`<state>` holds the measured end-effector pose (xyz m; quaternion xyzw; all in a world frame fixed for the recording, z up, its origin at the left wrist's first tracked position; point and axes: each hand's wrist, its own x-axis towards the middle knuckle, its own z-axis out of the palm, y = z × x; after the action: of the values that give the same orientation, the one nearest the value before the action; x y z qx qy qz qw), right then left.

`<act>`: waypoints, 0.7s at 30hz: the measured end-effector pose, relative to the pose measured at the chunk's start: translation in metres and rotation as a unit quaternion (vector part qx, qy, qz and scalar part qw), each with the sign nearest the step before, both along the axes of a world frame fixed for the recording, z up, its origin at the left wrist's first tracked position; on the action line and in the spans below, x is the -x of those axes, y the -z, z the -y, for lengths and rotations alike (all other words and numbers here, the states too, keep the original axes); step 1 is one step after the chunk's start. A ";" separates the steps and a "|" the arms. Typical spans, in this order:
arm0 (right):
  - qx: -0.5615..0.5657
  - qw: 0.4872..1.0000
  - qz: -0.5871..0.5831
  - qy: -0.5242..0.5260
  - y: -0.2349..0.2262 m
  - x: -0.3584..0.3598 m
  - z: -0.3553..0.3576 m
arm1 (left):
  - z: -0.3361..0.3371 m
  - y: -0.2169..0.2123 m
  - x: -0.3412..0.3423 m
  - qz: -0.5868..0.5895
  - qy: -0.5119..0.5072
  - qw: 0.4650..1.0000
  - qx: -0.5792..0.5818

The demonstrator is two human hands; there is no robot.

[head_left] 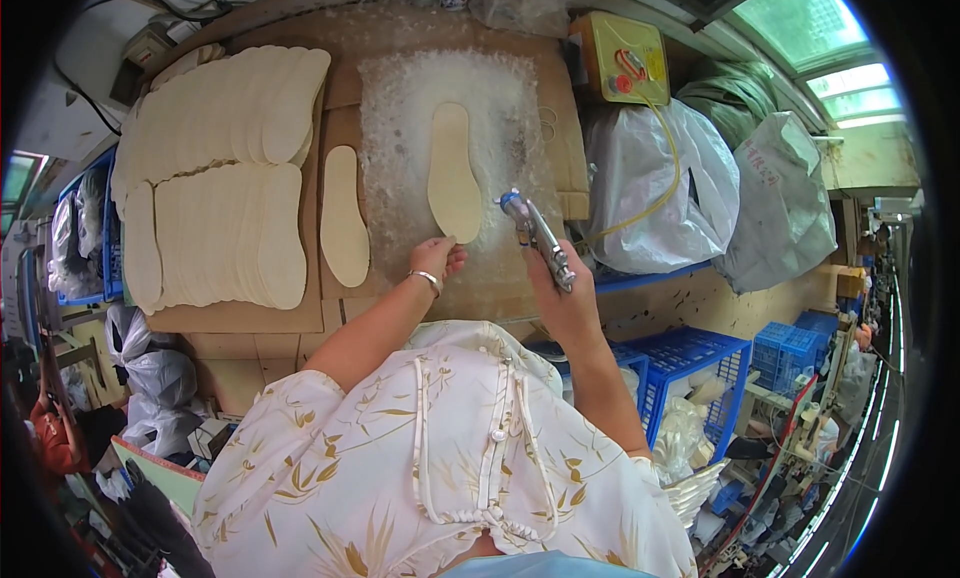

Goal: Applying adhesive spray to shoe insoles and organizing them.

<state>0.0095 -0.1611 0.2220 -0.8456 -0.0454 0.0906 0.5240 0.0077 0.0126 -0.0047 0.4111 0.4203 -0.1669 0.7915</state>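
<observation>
A cream insole [454,168] lies on a whitened, crusted patch [390,108] of the cardboard-covered table. Its heel end is pinched between the fingers of my left hand [437,259]. In my right hand [565,298] is a metal spray gun [541,240] with a blue tip, its nozzle turned toward the insole and apart from it. Another single insole [345,218] rests on the cardboard to the left. Farther left, many overlapping insoles [225,233] are fanned out in two rows.
A yellow can [622,58] with a yellowish hose [672,168] stands at the back right. White plastic bags [655,183] bulge beside the table there. Blue crates [700,363] sit at the lower right. Cardboard [340,83] covers the tabletop.
</observation>
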 end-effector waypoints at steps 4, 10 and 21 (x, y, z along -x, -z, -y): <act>0.017 1.000 -0.003 0.026 0.004 -0.008 0.004 | 0.001 -0.003 -0.001 -0.003 -0.005 1.000 -0.001; 0.016 1.000 0.001 -0.007 0.006 0.004 0.006 | 0.001 -0.004 -0.001 -0.007 -0.009 1.000 0.003; 0.027 0.999 -0.023 0.033 0.009 0.001 0.003 | 0.000 -0.002 -0.001 0.004 0.008 1.000 0.001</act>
<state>0.0086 -0.1645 0.2127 -0.8581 -0.0027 0.0936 0.5048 0.0091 0.0130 -0.0029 0.4142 0.4139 -0.1716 0.7922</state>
